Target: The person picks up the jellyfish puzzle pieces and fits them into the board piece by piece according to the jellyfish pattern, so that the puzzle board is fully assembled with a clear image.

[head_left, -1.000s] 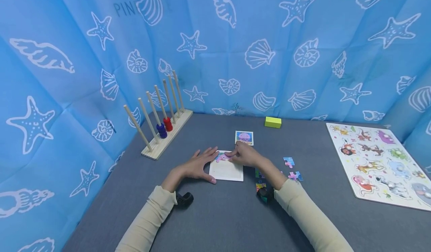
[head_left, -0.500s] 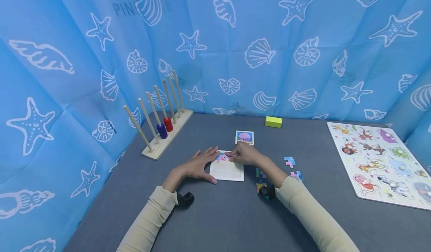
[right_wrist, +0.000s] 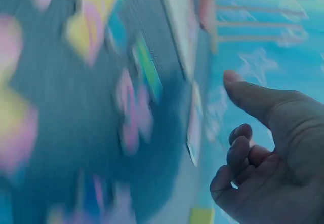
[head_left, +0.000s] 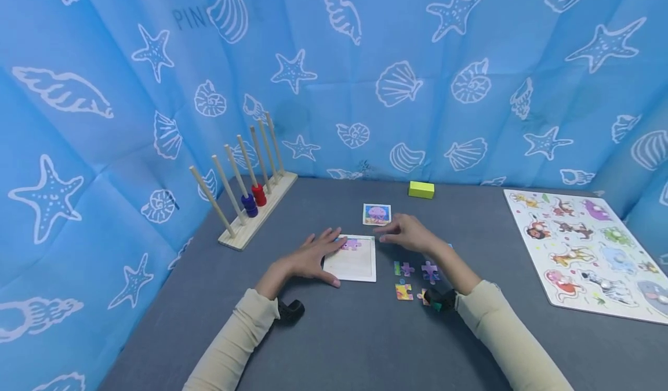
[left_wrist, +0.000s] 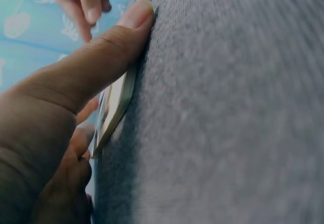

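My left hand (head_left: 313, 257) rests at the left side of a square wooden puzzle tray (head_left: 360, 269), fingers spread over its upper left corner. In the left wrist view its thumb (left_wrist: 114, 49) lies along the tray's edge (left_wrist: 119, 100). Pink-purple puzzle pieces (head_left: 352, 244) sit along the tray's top edge, partly under the fingertips. My right hand (head_left: 412, 234) hovers just right of the tray; in the right wrist view its thumb is extended, the other fingers loosely bent, nothing between them. Loose jigsaw pieces (head_left: 404, 292) lie below the right forearm, some hidden by it.
A small framed jellyfish picture (head_left: 377, 214) lies behind the tray, a yellow-green block (head_left: 421, 189) farther back. On the left stands a wooden peg rack (head_left: 240, 237) with red and blue beads. An animal peg board (head_left: 566, 249) lies at the right, before a blue curtain (head_left: 334, 107).
My right hand has let go of the pieces at the tray's top and moved right, uncovering several loose pieces. The left hand has stayed nearly in place.
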### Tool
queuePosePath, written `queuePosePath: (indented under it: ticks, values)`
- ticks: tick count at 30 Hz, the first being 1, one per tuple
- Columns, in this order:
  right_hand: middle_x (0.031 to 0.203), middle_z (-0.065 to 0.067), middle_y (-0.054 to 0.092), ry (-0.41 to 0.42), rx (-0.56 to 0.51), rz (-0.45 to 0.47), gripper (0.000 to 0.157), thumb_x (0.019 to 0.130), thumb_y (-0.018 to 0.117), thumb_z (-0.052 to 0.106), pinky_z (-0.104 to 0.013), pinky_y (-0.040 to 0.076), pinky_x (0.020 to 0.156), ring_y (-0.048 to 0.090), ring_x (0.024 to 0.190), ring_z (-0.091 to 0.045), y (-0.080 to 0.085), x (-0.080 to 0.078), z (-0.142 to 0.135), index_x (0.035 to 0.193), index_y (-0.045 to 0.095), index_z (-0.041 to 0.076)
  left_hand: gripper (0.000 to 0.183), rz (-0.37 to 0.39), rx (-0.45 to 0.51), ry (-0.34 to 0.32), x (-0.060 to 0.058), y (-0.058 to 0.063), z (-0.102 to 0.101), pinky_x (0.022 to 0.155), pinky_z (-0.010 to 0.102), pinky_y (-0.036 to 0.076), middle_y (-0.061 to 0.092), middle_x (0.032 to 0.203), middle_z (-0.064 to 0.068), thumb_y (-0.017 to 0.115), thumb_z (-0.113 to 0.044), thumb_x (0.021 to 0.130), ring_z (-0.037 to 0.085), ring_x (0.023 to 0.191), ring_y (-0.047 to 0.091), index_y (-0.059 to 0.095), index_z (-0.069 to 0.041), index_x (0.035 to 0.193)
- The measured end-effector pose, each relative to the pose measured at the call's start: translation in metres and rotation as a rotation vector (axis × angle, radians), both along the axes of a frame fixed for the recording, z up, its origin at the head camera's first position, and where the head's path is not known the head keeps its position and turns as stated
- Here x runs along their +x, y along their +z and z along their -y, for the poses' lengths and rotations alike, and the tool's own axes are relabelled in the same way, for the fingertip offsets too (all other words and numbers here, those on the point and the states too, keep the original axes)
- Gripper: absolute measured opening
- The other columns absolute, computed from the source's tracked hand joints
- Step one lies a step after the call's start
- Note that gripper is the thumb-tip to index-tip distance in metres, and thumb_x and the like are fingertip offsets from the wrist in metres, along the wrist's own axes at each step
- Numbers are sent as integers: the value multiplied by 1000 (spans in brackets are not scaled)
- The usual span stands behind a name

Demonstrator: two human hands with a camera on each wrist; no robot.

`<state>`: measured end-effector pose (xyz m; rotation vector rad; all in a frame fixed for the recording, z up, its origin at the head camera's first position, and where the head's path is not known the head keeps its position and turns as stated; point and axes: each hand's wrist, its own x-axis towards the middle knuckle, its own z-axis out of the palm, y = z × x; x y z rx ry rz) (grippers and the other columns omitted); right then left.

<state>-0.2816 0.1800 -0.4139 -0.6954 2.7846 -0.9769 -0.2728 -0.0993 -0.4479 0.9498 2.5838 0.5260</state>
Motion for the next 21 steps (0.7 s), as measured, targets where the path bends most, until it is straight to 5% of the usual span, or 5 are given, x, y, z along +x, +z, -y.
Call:
queuePosePath:
  ticks: [7,21]
  values:
    - [70,-2,40,-130,36,13,34,81,68,16,-26,31,56,35,65,-15,4,16,-61,112,66,2,98,2,26,-14,2,-1,0,113,55,0,3,157,1,71,-54,71,23,144,-3,18,-23,148]
    - [68,-1,43,-117,6,55,37,80,69,11,-21,31,50,35,58,-5,-11,40,-132,113,63,-5,98,0,22,-14,0,-4,-2,113,54,-1,3,157,-2,70,-56,71,21,144,-3,17,-24,148]
